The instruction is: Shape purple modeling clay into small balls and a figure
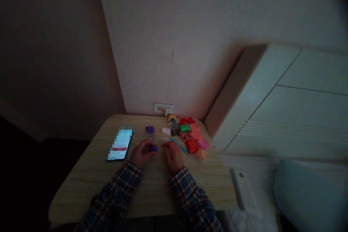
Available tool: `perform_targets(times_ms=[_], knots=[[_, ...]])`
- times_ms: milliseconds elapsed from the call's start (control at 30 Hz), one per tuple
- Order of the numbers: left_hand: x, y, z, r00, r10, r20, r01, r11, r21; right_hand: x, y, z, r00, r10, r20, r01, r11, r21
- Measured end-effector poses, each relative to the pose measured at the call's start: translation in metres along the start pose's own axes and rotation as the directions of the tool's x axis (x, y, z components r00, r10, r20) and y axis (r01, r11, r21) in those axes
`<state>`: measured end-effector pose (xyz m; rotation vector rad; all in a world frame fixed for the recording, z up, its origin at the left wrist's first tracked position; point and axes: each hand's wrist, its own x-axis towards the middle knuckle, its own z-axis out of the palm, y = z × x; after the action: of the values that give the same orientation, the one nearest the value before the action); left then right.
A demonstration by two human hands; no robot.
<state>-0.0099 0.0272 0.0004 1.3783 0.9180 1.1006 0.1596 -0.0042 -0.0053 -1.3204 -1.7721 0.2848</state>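
Between the thumb and fingers of my left hand is a lump of purple clay, held just above the wooden table. My right hand is a short way to its right, fingers bent together in a pinch. Whatever is at those fingertips is too small and dark to make out. Beyond the left hand lies a purple clay packet, with a white piece to its right. Thin turquoise sticks lie close beside my right hand.
Several colourful clay packets crowd the table's right side, a green packet among them. A phone with a lit screen lies on the left. Behind the table is a wall socket with a plug; a pale panelled headboard stands on the right.
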Motion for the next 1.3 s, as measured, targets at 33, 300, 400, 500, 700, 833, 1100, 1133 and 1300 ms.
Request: perform_targets(times_ms=[33, 300, 400, 500, 700, 833, 1100, 1133, 1300], knots=[[0.0, 0.001, 0.001, 1.0, -0.014, 0.011, 0.014, 1.0, -0.008, 0.0, -0.005, 0.0, 1.0, -0.016, 0.015, 0.016, 1.0, -0.009], [0.001, 0.008, 0.006, 0.999, -0.02, 0.04, 0.023, 0.996, -0.085, -0.002, -0.015, 0.003, 0.989, -0.099, 0.105, 0.107, 0.992, -0.068], [0.0, 0.009, 0.006, 0.999, -0.014, 0.04, 0.016, 0.998, -0.058, -0.001, -0.013, 0.004, 0.991, -0.084, 0.106, 0.092, 0.993, -0.08], [0.0, 0.008, 0.006, 0.999, -0.026, 0.019, 0.027, 0.999, -0.031, -0.001, -0.012, 0.004, 0.986, -0.099, 0.131, 0.11, 0.991, -0.082], [0.0, 0.004, 0.005, 0.998, -0.015, 0.066, 0.009, 0.996, 0.088, -0.003, -0.011, 0.006, 0.983, -0.117, 0.145, 0.13, 0.988, -0.085], [-0.001, 0.005, 0.005, 0.995, -0.049, 0.093, 0.042, 0.996, 0.078, -0.003, -0.011, 0.006, 0.979, -0.151, 0.133, 0.162, 0.984, -0.075], [-0.001, 0.007, 0.007, 0.993, -0.048, 0.104, 0.039, 0.995, 0.091, -0.003, -0.009, 0.005, 0.979, -0.157, 0.131, 0.167, 0.983, -0.07], [-0.001, 0.007, 0.007, 0.995, -0.029, 0.099, 0.019, 0.996, 0.092, -0.003, -0.008, 0.005, 0.979, -0.153, 0.131, 0.164, 0.984, -0.07], [0.0, 0.004, 0.007, 0.997, -0.014, 0.075, 0.01, 0.998, 0.061, -0.004, -0.007, 0.005, 0.982, -0.133, 0.131, 0.143, 0.988, -0.066]])
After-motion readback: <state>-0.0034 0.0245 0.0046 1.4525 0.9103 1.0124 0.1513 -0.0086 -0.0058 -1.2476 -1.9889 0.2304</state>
